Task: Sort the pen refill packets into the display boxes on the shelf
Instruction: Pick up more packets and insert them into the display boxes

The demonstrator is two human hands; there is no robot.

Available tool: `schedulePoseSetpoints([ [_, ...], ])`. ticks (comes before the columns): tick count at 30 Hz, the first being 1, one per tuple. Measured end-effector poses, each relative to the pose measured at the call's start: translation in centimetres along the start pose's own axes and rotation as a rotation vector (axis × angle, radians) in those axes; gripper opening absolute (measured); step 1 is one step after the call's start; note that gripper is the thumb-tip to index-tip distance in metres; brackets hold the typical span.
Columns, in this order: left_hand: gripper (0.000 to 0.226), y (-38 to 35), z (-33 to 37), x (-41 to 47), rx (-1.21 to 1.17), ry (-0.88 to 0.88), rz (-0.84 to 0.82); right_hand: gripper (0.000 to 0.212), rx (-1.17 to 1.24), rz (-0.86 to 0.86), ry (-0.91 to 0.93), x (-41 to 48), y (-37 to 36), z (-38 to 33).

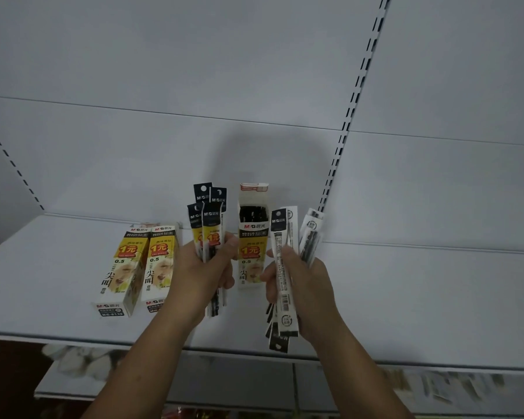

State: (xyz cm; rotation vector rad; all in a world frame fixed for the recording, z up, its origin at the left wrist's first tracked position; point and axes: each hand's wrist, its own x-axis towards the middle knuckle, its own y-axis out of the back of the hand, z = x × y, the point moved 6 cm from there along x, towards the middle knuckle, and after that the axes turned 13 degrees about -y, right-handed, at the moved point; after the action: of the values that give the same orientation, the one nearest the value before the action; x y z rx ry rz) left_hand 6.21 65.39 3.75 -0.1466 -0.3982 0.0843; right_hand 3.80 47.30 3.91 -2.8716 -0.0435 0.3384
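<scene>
My left hand (201, 269) grips a bunch of pen refill packets (208, 213) with dark blue tops and yellow labels, held upright above the shelf. My right hand (297, 282) grips another bunch of refill packets (285, 258), white backs toward me, fanned out with some ends hanging below the hand. Between the two hands stands an open display box (251, 234) with black refills inside, its lid flap raised. Two more display boxes (120, 267) (158, 264) stand side by side to the left on the white shelf (406, 297).
The white back panel (254, 71) rises behind the shelf, with slotted uprights (350, 116) at right and far left. The shelf's front edge (73, 335) runs below my forearms. A lower shelf (239, 379) with blurred goods lies beneath.
</scene>
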Motion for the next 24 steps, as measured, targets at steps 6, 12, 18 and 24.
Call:
schedulePoseSetpoints([
  [6, 0.011, -0.8, 1.7, -0.9, 0.043, -0.058, -0.058, 0.03, -0.156, -0.088, 0.082, -1.3, -2.7, 0.3],
  [12, 0.023, -1.2, 2.1, -1.0, 0.03, -0.021, -0.091, 0.038, -0.201, -0.075, 0.073, -1.6, -3.2, 0.1],
  [18, 0.014, -0.9, 2.4, -0.7, 0.021, -0.04, -0.022, 0.025, -0.174, -0.023, 0.04, -1.2, -2.5, 0.2],
  [24, 0.009, -0.6, 2.1, -0.9, -0.058, -0.008, -0.018, 0.031, -0.146, 0.01, 0.001, -0.8, -2.2, 0.9],
])
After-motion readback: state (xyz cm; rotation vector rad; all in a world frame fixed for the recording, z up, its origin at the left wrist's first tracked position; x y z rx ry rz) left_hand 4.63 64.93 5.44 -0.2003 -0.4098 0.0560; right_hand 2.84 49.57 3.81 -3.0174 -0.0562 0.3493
